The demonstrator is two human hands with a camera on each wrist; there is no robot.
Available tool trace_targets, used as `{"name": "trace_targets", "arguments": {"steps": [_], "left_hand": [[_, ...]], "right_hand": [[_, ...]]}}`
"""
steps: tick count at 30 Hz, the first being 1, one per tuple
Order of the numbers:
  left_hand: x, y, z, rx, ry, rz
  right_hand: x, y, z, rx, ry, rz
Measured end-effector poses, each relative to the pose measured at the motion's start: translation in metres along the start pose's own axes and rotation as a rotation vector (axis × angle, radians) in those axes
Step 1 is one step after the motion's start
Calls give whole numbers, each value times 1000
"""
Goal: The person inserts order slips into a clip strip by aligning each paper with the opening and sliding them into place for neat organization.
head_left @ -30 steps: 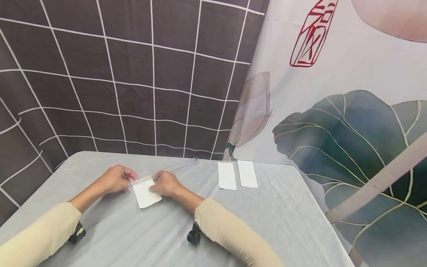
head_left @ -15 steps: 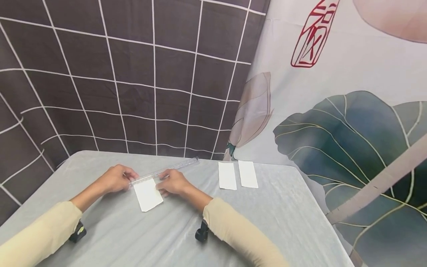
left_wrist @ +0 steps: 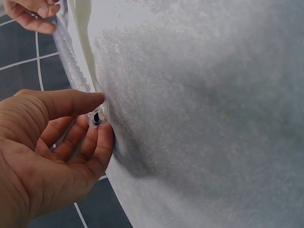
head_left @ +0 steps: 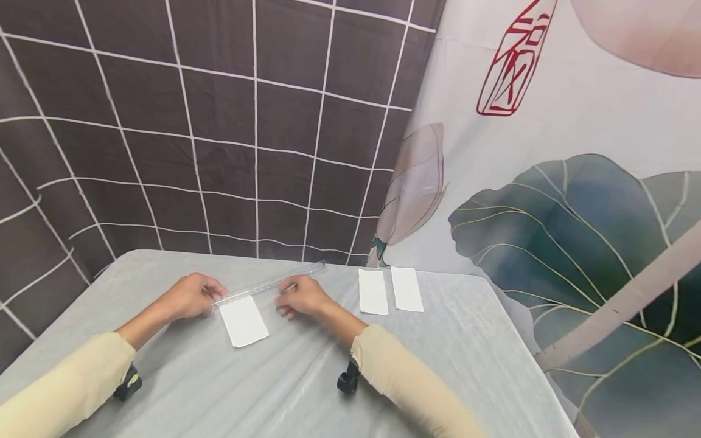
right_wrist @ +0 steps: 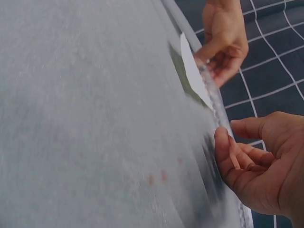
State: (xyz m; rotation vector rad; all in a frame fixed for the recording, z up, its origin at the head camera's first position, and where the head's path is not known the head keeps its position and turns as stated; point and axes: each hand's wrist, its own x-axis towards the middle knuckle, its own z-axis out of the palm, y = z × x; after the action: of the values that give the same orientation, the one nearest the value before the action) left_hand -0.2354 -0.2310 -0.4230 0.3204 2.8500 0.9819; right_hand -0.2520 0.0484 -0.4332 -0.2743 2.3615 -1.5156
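My left hand (head_left: 191,297) pinches the near-left end of a long clear plastic bar (head_left: 257,287), ruler-like, between thumb and fingers. In the left wrist view, a small black piece shows inside the bar's end (left_wrist: 96,118). A white paper rectangle (head_left: 244,322) extends from the bar's left part toward me; in the right wrist view this paper (right_wrist: 192,71) looks raised, with a shadow below. My right hand (head_left: 303,297) hovers right of the paper, close to the bar, its fingers loosely curled. A gap shows between its thumb and forefinger, with nothing held there.
Two more white paper rectangles (head_left: 373,292) lie side by side toward the table's back right. A grey cloth covers the table (head_left: 438,365). Behind it hang a dark grid-patterned curtain (head_left: 219,158) and a pale cloth with leaf prints (head_left: 575,213).
My right hand has let go of the paper's right side and moved rightward along the bar. The paper shows more fully. My left hand has stayed at the bar's end.
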Motion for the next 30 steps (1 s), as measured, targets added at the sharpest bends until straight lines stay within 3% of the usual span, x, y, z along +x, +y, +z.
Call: {"name": "trace_targets", "arguments": {"steps": [6, 16, 30], "left_hand": [[1, 2, 1, -2, -2, 0], [0, 0, 1, -5, 0, 17], [0, 0, 0, -5, -4, 20]], "right_hand": [[-1, 6, -13, 43, 17, -4], [-6, 14, -33, -62, 68, -33], [-8, 27, -64, -102, 126, -35]]}}
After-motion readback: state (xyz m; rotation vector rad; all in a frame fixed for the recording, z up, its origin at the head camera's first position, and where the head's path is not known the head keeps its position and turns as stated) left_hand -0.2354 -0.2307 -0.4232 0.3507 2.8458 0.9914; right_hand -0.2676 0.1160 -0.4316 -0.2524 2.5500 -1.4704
